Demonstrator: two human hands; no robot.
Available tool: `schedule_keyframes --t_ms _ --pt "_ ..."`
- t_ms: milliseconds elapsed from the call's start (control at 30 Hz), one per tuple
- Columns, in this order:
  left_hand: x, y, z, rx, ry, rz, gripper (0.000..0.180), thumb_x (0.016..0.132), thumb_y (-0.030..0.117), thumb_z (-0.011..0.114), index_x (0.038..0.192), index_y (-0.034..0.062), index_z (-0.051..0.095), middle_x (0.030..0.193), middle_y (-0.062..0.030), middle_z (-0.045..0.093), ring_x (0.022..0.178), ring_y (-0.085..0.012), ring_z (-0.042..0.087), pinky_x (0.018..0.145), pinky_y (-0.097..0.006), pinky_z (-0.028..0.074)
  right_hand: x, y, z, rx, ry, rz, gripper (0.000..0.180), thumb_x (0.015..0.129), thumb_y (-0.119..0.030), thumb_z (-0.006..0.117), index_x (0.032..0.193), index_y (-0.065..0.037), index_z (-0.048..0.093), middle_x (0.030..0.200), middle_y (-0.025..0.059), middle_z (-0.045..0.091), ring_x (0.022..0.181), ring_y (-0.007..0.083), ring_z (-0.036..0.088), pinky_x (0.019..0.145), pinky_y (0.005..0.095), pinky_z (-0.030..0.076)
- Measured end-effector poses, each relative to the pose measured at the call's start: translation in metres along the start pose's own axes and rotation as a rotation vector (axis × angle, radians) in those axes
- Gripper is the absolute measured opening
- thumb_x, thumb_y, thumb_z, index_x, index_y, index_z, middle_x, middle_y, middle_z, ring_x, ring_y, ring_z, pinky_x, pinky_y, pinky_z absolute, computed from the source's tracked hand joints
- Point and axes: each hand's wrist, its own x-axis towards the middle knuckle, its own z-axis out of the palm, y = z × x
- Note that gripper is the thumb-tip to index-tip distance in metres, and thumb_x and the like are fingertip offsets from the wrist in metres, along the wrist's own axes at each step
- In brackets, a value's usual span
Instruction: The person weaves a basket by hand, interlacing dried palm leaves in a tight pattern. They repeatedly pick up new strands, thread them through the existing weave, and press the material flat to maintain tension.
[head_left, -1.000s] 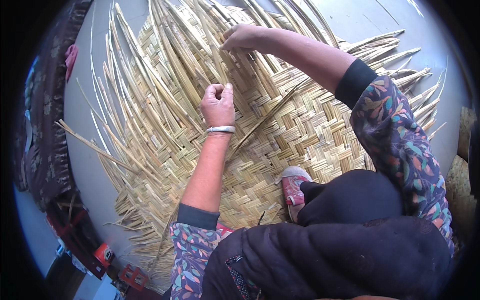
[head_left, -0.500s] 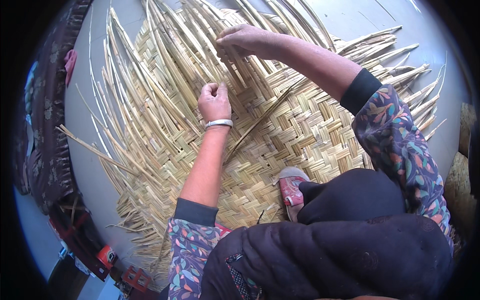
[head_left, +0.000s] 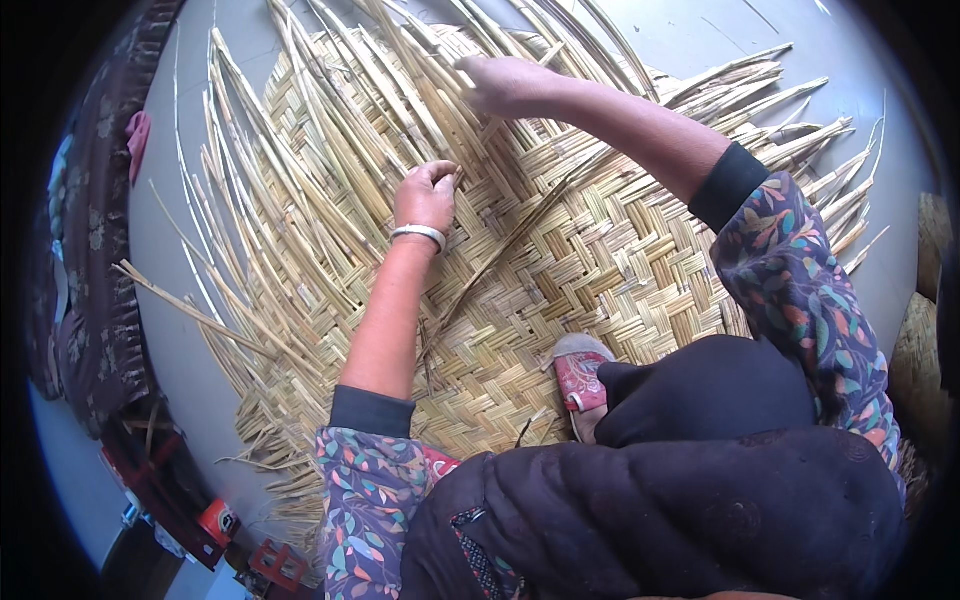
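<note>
Hands (head_left: 427, 195) on woven reed mat (head_left: 600, 270), fingers pinching strips

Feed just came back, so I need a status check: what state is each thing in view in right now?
Mat: partly woven, near part finished, lying flat on the floor.
Loose strips: unwoven, fanned out past the woven edge.
Left hand: fingers curled, pinching a strip.
Right hand: reached far out, pressing on strips.
Bangle: on left wrist.
Shoe: worn, resting on the mat.

Your woven mat (head_left: 600, 270) lay across the frame's centre on the floor (head_left: 170, 260), loose strips (head_left: 300, 150) fanning toward upper left; your shoe (head_left: 582, 380) rested on its lower edge.
</note>
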Motion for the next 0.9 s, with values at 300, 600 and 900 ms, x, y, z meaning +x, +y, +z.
schedule_keyframes --t_ms 300,600,900 --pt "-0.022 -0.009 0.017 -0.104 0.198 0.079 0.019 0.080 0.003 0.058 0.098 0.0052 0.064 0.091 -0.0116 0.065 0.088 -0.0258 0.061 0.086 -0.035 0.047 -0.024 -0.008 0.012 -0.415 -0.237 -0.067 0.027 0.088 -0.033 0.054 0.094 -0.009 0.063 0.088 0.0108 0.065 0.086 0.0284 0.062 0.076 0.0416 0.048" --pt "-0.047 0.003 0.022 0.346 0.253 0.409 0.030 0.082 0.002 0.055 0.111 0.0076 0.057 0.102 -0.0127 0.059 0.095 -0.0301 0.055 0.088 -0.039 0.044 -0.039 0.004 0.021 -0.251 -0.409 0.034 0.022 0.086 -0.030 0.056 0.092 -0.010 0.065 0.087 0.0111 0.065 0.084 0.0273 0.063 0.077 0.0402 0.049" --pt "-0.056 -0.008 0.032 0.553 0.247 0.480 0.035 0.080 0.008 0.050 0.115 0.0069 0.055 0.113 -0.0124 0.059 0.108 -0.0267 0.054 0.092 -0.038 0.042 -0.032 0.004 0.031 -0.325 -0.370 0.084 0.022 0.084 -0.027 0.054 0.092 -0.010 0.065 0.087 0.0107 0.066 0.083 0.0275 0.063 0.075 0.0404 0.050"
